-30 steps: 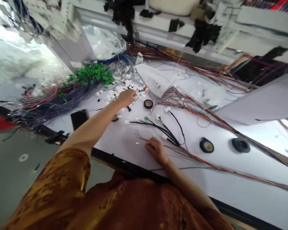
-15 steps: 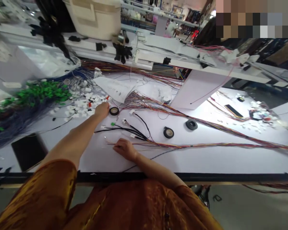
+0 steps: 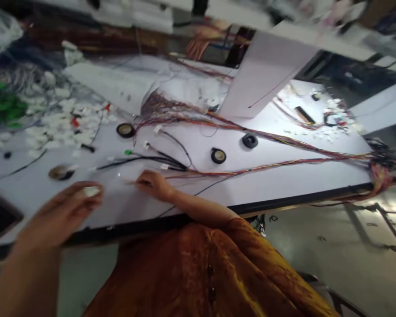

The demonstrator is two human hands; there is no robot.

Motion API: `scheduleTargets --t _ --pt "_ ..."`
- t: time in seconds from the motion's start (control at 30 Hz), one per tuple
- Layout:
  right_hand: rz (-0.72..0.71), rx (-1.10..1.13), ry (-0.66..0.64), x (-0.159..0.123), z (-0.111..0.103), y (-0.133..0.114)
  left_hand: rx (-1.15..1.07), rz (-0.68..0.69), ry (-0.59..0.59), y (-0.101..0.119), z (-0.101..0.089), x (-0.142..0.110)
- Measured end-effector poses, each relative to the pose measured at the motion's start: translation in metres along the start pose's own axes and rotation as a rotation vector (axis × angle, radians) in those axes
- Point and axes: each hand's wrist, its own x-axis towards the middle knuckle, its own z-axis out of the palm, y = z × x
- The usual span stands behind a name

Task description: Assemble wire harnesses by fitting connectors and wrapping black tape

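My left hand point(image 3: 62, 211), blurred by motion, has come back over the near table edge and pinches a small white plastic connector point(image 3: 91, 191). My right hand point(image 3: 153, 185) rests on the white tabletop point(image 3: 198, 189), its fingers closed on the ends of thin coloured wires point(image 3: 181, 177). Just beyond it lies a black wire harness point(image 3: 141, 162) with white connector ends and a green one. A heap of white connectors point(image 3: 59, 119) lies farther left.
Several rolls of black tape point(image 3: 218, 155) stand on the table, and a sheet of paper point(image 3: 108, 86) lies at the back. Long multicoloured wire bundles point(image 3: 277, 156) run right, past the table's edge. A co-worker's hand point(image 3: 198, 46) shows blurred across the table.
My left hand has moved from the white connector heap toward the near table edge, now with a connector in its fingers. My right hand stays on the wires. The view has swung right.
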Motion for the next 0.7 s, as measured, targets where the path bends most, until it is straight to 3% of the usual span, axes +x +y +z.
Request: scheduleTargets --t 0.03,0.1,0.17,0.23,0.33,0.47,0.6,0.7 --pt "0.031 -0.017 0.022 0.001 -0.001 -0.003 0.002 -0.037 -0.096 -0.016 0.011 -0.022" --pt "0.036 -0.017 0.022 0.002 -0.008 -0.012 0.063 -0.037 -0.509 -0.044 0.04 -0.057" --pt "0.029 -0.047 0.13 0.002 -0.027 -0.021 0.096 0.019 -0.633 -0.064 0.066 -0.077" --pt "-0.006 -0.092 0.183 -0.006 -0.059 -0.029 0.09 0.07 -0.588 -0.077 0.081 -0.085" --pt "-0.008 -0.217 0.187 -0.039 -0.116 -0.035 0.054 0.128 -0.493 -0.086 0.082 -0.086" --pt "0.086 -0.405 -0.013 -0.099 -0.165 -0.031 -0.036 0.208 -0.229 -0.09 0.067 -0.071" --pt "0.149 -0.599 -0.087 -0.13 -0.165 -0.023 -0.372 0.205 0.061 -0.092 0.05 -0.049" --pt "0.131 -0.716 -0.11 -0.123 -0.145 -0.017 -0.642 0.173 0.144 -0.094 0.039 -0.043"
